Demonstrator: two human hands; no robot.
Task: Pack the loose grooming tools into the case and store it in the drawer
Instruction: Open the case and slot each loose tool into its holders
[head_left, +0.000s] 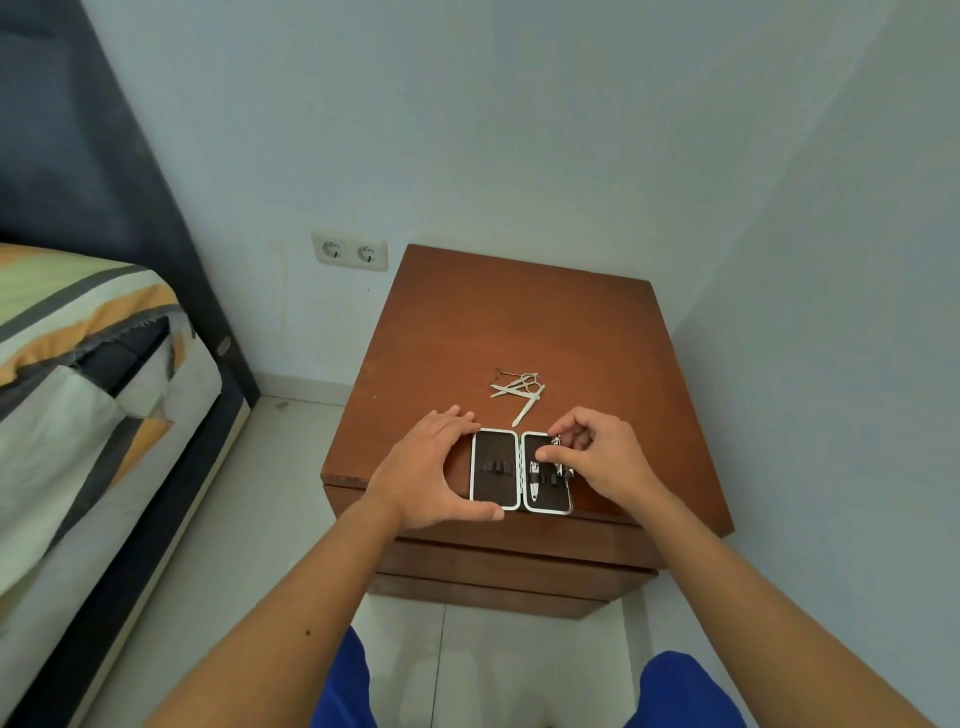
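Grooming case (519, 470): small, dark-lined, silver-rimmed, lying open flat near the front edge of the brown wooden nightstand (519, 322), its two halves side by side with the hinge running front to back. Left half: elastic loops across the middle, nothing seen in them. Right half: one nail clipper (533, 478) seated under the loops beside the hinge; a second metal tool (557, 457), too small to identify, at the outer rim under the fingers. Left hand (431, 467): spread open, fingers at the far left corner of the case and thumb at its near edge, bracing the left half. Right hand (597, 457): thumb and fingertips drawn together, pinching the metal tool over the right half. Loose tools (519, 389): a small heap of slim metal pieces, including scissors with ring handles and a flat file, lying behind the case toward the middle of the top, apart from both hands. Drawer fronts (514, 566): stacked below the top, closed. Surroundings: bed (88, 364) to the left, double wall socket (349, 252) behind the nightstand's rear left corner.
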